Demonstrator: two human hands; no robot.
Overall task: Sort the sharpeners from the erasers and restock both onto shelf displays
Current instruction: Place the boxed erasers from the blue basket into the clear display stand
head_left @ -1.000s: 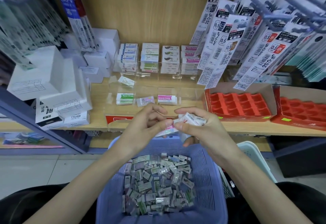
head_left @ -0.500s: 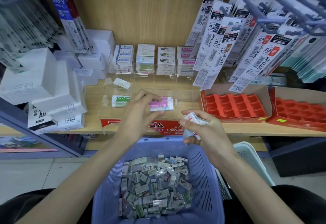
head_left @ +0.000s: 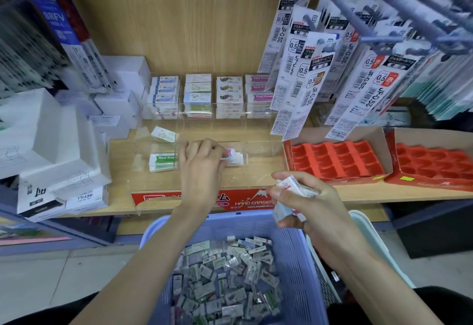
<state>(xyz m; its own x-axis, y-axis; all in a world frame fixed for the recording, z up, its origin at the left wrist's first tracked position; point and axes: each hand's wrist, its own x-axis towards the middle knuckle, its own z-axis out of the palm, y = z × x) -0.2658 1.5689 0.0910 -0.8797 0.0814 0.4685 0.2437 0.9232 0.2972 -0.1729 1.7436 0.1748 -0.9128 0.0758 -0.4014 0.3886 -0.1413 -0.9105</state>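
Observation:
My left hand (head_left: pixel 202 163) reaches into the clear acrylic display tray (head_left: pixel 261 145) on the wooden shelf and pinches a pink-labelled eraser (head_left: pixel 230 153), which lies on a small stack in the tray's front row. My right hand (head_left: pixel 309 204) hovers over the shelf edge and grips a bundle of several wrapped erasers (head_left: pixel 289 194). Below, a purple plastic basket (head_left: pixel 291 237) holds a heap of small wrapped erasers (head_left: pixel 225 276). A green-labelled eraser stack (head_left: pixel 163 162) sits in the compartment to the left.
Stacked erasers (head_left: pixel 197 94) fill the tray's back row. Two red moulded trays (head_left: pixel 335 161) sit on the shelf at right. White refill boxes (head_left: pixel 51 145) pile up at left. Pen refill packs (head_left: pixel 307 63) hang from hooks overhead at right. A white basket (head_left: pixel 371 232) stands beside the purple one.
My left hand took a pink eraser from the bundle in my right hand and carried it forward into the display tray. My right hand dropped slightly, still holding the bundle.

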